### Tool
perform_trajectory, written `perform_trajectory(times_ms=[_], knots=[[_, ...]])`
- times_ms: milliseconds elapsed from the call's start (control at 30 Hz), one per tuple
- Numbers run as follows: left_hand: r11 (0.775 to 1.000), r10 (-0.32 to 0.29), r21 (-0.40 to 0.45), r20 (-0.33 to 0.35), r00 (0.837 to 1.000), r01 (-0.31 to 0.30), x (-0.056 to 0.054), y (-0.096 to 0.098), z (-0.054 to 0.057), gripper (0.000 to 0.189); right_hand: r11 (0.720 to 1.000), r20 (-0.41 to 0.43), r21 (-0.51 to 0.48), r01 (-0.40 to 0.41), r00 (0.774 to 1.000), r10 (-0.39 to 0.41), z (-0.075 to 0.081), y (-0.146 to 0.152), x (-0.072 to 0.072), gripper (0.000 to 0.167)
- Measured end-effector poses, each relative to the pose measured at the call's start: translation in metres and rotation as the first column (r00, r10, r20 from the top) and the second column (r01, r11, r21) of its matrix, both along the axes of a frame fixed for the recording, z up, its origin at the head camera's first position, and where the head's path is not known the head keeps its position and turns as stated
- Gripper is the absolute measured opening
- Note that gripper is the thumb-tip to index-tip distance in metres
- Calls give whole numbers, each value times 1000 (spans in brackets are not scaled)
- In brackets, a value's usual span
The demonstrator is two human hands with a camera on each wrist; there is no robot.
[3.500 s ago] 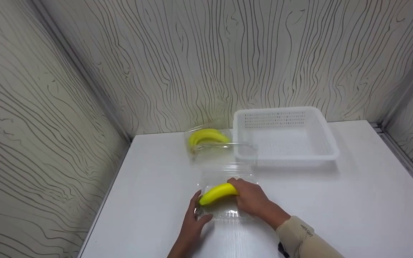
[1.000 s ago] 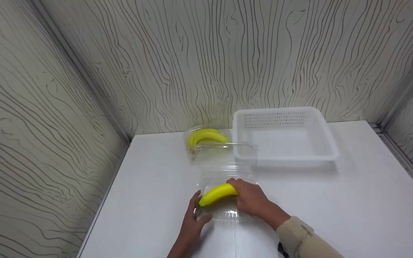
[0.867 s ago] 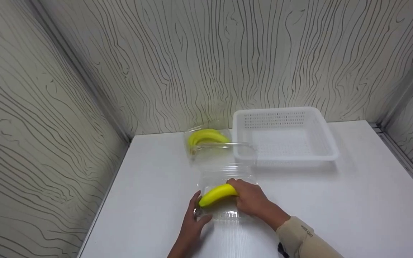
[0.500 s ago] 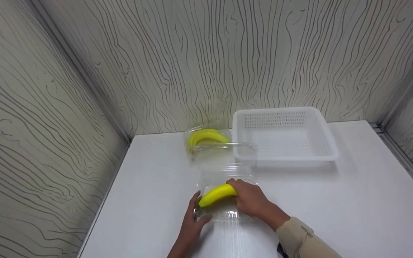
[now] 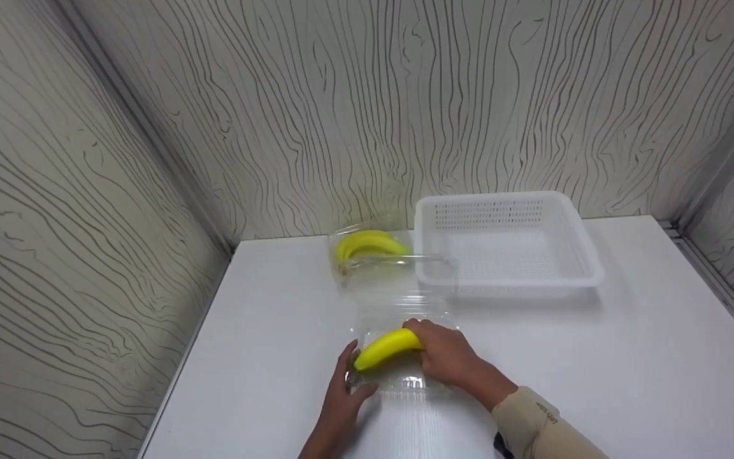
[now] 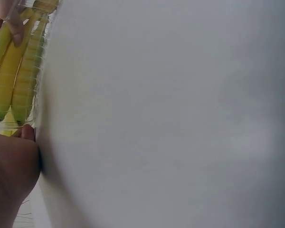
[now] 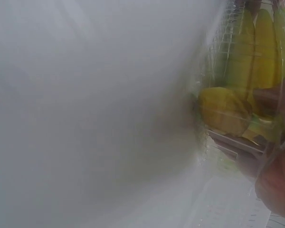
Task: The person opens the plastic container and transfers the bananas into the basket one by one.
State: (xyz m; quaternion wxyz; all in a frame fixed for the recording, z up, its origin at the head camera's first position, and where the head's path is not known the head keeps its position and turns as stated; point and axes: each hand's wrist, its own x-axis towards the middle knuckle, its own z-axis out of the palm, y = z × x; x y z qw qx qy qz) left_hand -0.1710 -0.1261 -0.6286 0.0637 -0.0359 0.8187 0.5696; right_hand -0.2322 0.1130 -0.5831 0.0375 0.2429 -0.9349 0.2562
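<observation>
A clear plastic clamshell box (image 5: 399,384) lies open on the table, its lid (image 5: 399,280) folded back away from the person. In its near half is a bunch of yellow bananas (image 5: 388,349), which my right hand (image 5: 448,354) grips at the right end. Through the box wall, the left wrist view shows the bananas (image 6: 13,71) side by side with greenish tips. My left hand (image 5: 343,396) rests at the box's left side, thumb apart from the fingers, close to the banana tips. Plastic and glare blur the right wrist view of the bananas (image 7: 266,52).
Behind the lid, against the back wall, another bunch of bananas (image 5: 370,241) sits in a clear box. To its right stands a white perforated basket (image 5: 507,281). Wood-patterned panels (image 5: 367,115) enclose the white table (image 5: 265,319) at the back and sides.
Both hands keep their places at the box. The left end of the banana bunch has dipped very slightly towards the person; the rest looks the same.
</observation>
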Motion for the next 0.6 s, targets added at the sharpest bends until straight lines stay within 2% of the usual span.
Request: perform_trajectory(times_ms=[267, 467, 600], knots=[[1000, -5, 2, 4, 1000, 5, 1, 1, -2, 90, 1000, -9, 0, 5, 1000, -5, -2, 2, 2, 51], [1000, -11, -2, -42, 999, 10, 2, -1, -2, 89, 1000, -6, 2, -2, 1000, 2, -2, 1, 1, 53], [1000, 1, 20, -4, 1000, -1, 0, 0, 0, 91, 1000, -11, 16, -20, 1000, 20, 0, 1, 1, 54]])
